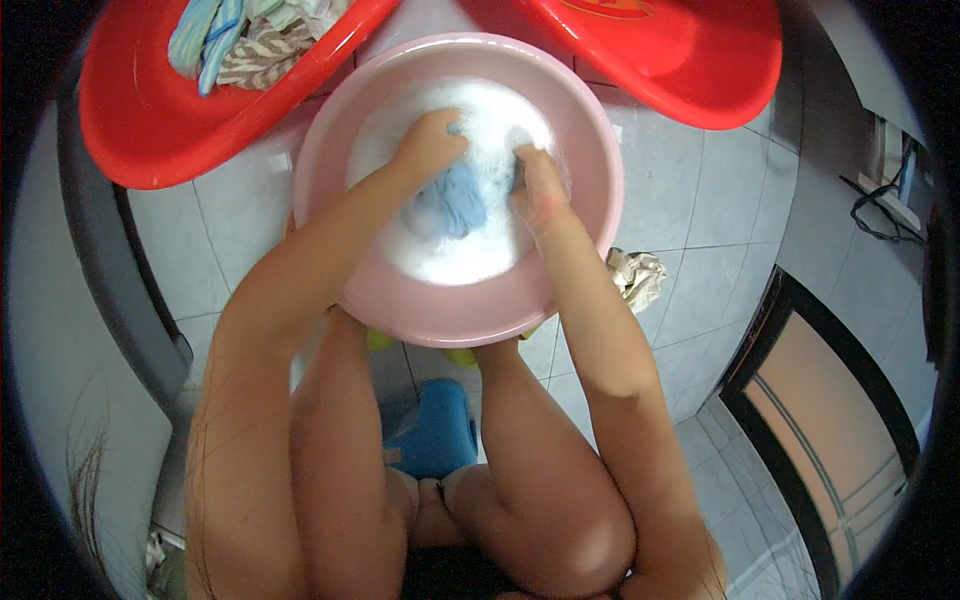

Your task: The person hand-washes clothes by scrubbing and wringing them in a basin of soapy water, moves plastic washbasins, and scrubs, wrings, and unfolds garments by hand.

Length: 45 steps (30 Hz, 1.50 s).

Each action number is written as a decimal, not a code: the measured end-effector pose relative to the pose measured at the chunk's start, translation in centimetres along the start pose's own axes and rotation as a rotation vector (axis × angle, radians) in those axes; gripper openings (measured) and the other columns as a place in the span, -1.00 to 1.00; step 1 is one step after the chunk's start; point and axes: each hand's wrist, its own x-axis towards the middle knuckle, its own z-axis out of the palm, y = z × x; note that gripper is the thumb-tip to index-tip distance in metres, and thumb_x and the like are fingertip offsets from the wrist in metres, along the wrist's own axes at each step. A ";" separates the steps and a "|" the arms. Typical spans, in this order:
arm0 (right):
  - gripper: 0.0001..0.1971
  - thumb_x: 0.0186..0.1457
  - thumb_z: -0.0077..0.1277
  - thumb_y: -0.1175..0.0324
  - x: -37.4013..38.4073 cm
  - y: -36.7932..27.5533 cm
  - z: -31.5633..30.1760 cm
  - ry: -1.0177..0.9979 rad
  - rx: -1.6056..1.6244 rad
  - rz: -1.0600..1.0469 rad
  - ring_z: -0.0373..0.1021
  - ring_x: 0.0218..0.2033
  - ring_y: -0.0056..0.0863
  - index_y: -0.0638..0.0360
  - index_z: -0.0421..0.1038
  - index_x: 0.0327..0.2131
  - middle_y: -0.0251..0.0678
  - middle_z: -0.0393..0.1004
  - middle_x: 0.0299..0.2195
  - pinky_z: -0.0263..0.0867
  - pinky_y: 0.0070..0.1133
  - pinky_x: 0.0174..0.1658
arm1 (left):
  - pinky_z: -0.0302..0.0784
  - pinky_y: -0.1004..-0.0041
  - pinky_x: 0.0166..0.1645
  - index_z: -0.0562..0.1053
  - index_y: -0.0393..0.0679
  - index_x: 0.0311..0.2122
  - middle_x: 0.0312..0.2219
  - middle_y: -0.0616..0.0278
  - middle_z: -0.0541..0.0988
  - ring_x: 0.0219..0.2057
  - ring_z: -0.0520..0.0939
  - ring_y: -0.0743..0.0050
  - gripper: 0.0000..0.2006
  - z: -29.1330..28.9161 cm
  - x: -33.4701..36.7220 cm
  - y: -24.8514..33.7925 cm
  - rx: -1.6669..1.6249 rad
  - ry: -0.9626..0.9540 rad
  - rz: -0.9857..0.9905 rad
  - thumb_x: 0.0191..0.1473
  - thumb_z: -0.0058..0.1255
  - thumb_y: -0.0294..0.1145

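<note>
A pink basin [330, 140] holds water thick with white suds [490, 255]. In the middle of it lies a wet, bunched blue cloth [460, 203], partly sunk in the foam. My left hand [433, 140] is closed over the cloth's upper end, and a bit of blue shows by its fingertips. To the right, my right hand [540, 182] has suds on the wrist and curled fingers. It grips a darker, wet blue-grey fold that seems part of the same cloth; foam hides where the two join.
Red basins stand beyond the pink one: the left basin [130, 130] holds striped and patterned laundry [262, 50], the right basin [690, 95] is cut off by the view. Crumpled pale cloth [636, 278] lies on the tiles. A blue stool [437, 430] is between my legs.
</note>
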 end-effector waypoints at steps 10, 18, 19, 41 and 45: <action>-0.65 0.17 -0.15 0.04 -4.0 3.1 1.0 -0.422 0.008 -0.338 0.38 -0.29 -0.52 0.06 0.29 -0.12 -0.28 0.40 -0.30 0.36 -0.54 -0.25 | 0.42 0.32 -0.44 0.46 0.01 -0.49 -0.53 0.27 0.49 -0.50 0.55 0.26 -0.89 1.2 -5.1 10.0 0.581 0.069 1.000 -0.05 0.04 -0.23; -0.69 0.18 -0.16 0.13 -10.5 -1.2 4.3 -0.180 0.191 0.044 0.32 -0.26 -0.55 0.09 0.27 -0.11 -0.33 0.35 -0.23 0.30 -0.56 -0.30 | 0.44 0.35 -0.47 0.45 0.03 -0.55 -0.61 0.37 0.48 -0.54 0.56 0.32 -0.91 2.6 -7.4 12.0 0.491 0.088 0.990 -0.23 0.09 -0.27; -0.70 0.17 -0.14 0.12 -10.9 -1.3 4.2 -0.190 0.191 0.050 0.32 -0.31 -0.57 0.10 0.28 -0.13 -0.35 0.35 -0.27 0.28 -0.59 -0.35 | 0.44 0.35 -0.47 0.45 0.03 -0.55 -0.61 0.37 0.48 -0.54 0.56 0.32 -0.91 2.4 -7.1 12.0 0.488 0.091 0.992 -0.23 0.09 -0.27; -0.68 0.23 -0.17 0.13 -15.0 -6.6 0.9 -0.253 -0.049 -0.021 0.04 -0.71 -0.73 0.23 0.33 -0.34 -0.47 0.24 -0.65 -0.04 -0.71 -0.63 | 0.39 0.50 -0.34 0.53 -0.09 -0.32 -0.44 0.35 0.54 -0.46 0.49 0.53 -0.72 -5.7 -6.0 9.5 -0.309 -0.403 -0.216 0.05 -0.01 -0.10; -0.86 0.15 -0.04 0.34 -15.8 -7.7 -1.4 -0.361 -0.209 0.042 0.27 -0.51 -0.81 0.17 0.40 -0.28 -0.48 0.40 -0.47 0.13 -0.85 -0.54 | 0.36 0.49 -0.02 0.42 -0.24 -0.05 -0.19 0.16 0.52 -0.14 0.47 0.47 -0.58 -7.6 -8.5 10.1 -0.449 -0.792 -0.354 0.08 -0.02 -0.14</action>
